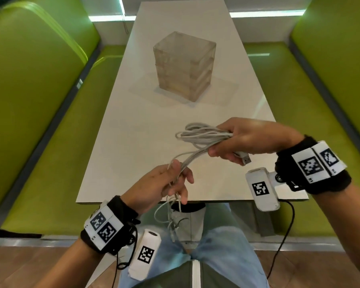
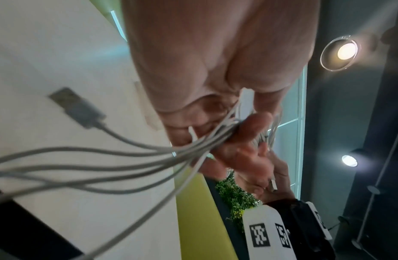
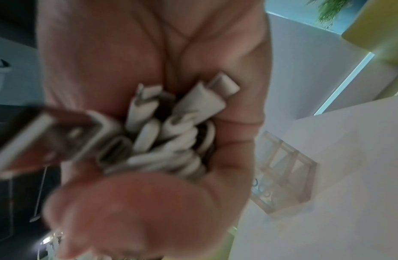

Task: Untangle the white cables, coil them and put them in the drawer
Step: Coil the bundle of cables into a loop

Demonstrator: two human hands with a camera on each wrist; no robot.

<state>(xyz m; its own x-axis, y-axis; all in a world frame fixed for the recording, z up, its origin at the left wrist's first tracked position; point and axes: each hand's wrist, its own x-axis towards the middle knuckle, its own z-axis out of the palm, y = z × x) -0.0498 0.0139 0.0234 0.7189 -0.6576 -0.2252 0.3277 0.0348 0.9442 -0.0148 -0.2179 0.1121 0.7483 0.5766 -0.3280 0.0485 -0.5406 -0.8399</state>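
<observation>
While bunched, white cables (image 1: 197, 140) span both hands.

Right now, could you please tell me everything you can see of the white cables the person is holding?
The white cables are thin, smooth and plastic-looking, several bunched together. The right hand has a grip on a looped bundle above the table, with a metal USB plug poking out below its fingers. The strands run down to the left hand, which holds them loosely gathered. Loose ends hang below the table edge towards the lap. The left wrist view shows another USB plug dangling free.
</observation>
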